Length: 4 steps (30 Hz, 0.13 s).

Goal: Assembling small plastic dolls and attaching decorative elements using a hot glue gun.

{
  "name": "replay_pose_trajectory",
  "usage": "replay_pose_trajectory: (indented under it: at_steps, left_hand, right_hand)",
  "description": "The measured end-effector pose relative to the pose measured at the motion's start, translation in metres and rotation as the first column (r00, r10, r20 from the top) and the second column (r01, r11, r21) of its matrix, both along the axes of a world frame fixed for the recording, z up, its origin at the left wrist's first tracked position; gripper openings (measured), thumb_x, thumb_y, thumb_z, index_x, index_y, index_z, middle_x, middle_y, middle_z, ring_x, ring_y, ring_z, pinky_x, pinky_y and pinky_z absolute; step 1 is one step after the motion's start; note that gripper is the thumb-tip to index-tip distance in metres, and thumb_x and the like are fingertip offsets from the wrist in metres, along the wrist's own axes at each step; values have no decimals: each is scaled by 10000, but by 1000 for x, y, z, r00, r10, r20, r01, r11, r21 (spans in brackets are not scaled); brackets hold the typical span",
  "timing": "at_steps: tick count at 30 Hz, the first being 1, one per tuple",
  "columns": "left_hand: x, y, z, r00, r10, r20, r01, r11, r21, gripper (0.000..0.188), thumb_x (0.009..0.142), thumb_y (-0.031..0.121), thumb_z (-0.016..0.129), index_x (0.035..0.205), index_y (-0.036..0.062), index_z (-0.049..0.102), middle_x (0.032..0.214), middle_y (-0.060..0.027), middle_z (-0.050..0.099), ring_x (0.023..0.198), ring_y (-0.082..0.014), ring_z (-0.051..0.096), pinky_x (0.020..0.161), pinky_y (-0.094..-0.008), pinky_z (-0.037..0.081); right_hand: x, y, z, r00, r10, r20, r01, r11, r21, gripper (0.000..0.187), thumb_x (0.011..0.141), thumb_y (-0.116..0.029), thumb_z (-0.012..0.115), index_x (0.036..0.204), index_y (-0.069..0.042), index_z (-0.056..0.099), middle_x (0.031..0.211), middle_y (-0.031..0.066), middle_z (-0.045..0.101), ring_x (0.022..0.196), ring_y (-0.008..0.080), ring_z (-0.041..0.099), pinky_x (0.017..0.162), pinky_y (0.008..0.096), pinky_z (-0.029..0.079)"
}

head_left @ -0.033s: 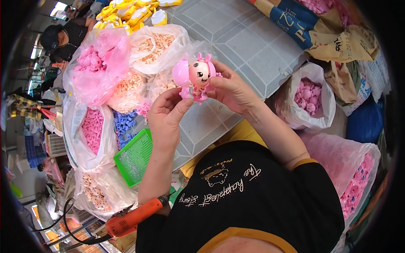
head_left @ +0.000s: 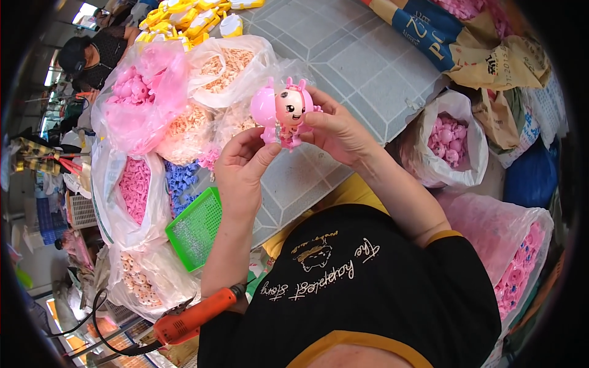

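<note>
Both sets of fingers clamped on the pink doll toy, held up over the desk, face toward the wearer, likely for fitting or checking. Left hand pinches its base from below; right hand curls round the far side. Bags of pink parts all round, green tray and orange power tool nearer.

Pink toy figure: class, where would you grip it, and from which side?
Grip the pink toy figure by its narrow lower body, coming from below, as the left hand and right hand do. The round head looks too bulky to pinch.
</note>
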<state>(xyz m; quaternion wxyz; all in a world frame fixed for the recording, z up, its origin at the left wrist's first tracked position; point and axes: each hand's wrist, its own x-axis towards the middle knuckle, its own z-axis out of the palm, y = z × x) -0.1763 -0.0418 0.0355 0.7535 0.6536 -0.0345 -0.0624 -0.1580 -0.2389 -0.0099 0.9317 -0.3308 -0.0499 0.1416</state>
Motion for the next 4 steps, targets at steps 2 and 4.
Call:
replay_pose_trajectory:
  at_steps: [2,4]
  left_hand:
    - [1,0,-1,1000,0,-2,0,1000,10,379,817,-19,774,1164,-45,624,1027,-93,679,928,-146,642,858,-270,529]
    - [1,0,-2,1000,-5,3,4,1000,27,386,821,-19,770,1174,-45,619,1033,-95,678,933,-149,640,862,-269,527]
  right_hand:
    - [-1,-1,2,1000,-2,-14,2,1000,2,674,858,-186,739,1449,-95,428,1291,69,576,1106,172,623,923,343,540]
    - [-1,-1,2,1000,10,-6,-10,1000,6,678,857,-186,740,1452,-98,427,1300,70,576,1113,170,621,934,335,533]
